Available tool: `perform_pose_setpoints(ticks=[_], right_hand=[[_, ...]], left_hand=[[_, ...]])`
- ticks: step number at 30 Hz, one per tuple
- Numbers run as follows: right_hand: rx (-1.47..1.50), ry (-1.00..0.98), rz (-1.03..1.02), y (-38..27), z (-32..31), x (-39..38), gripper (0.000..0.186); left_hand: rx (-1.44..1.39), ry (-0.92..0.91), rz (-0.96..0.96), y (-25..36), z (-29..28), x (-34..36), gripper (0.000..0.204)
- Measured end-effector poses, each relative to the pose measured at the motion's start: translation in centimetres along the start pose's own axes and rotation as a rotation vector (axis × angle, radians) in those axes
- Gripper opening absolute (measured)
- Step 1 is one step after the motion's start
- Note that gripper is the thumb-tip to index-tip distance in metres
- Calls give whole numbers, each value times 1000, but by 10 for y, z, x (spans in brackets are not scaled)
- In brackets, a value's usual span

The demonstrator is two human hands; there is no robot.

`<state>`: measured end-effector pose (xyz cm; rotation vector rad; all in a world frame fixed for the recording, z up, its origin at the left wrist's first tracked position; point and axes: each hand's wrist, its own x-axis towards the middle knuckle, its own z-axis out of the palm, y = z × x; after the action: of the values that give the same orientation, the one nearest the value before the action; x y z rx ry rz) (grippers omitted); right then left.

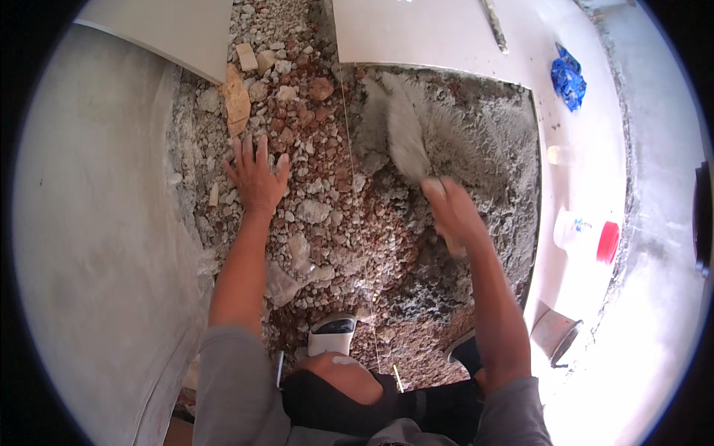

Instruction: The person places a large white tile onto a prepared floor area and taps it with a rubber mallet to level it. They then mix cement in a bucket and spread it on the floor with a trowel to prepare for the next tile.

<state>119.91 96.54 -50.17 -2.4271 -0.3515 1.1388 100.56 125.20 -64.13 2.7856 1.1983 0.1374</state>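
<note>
My right hand (454, 212) is closed round the handle of a trowel (405, 134). Its blade, coated in grey and smeared by motion, lies over the left part of a bed of wet mortar (491, 141). The butt of the handle pokes out below my fist. My left hand (258, 178) rests palm down on the rubble (316, 212), fingers spread, with nothing in it. Just beyond its fingertips lies a flat tan broken piece (236, 100). A thin string (348, 137) runs lengthwise between my hands, along the mortar's left edge.
Pale tiles (424, 33) border the mortar at the far side and right; another slab (163, 30) juts in at far left. On the right are a crumpled blue wrapper (569, 78), a white jar with a red lid (587, 234) and a bucket (554, 334). Walls flank both sides.
</note>
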Motion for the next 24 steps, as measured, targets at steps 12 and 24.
perform_pose_setpoints(ticks=[12,24], right_hand=[[421,534,368,100,-19,-156,22],[961,410,313,42,23,-16,31]], left_hand=[[35,-95,331,75,3,130,45],[26,341,-17,-18,16,13,58]])
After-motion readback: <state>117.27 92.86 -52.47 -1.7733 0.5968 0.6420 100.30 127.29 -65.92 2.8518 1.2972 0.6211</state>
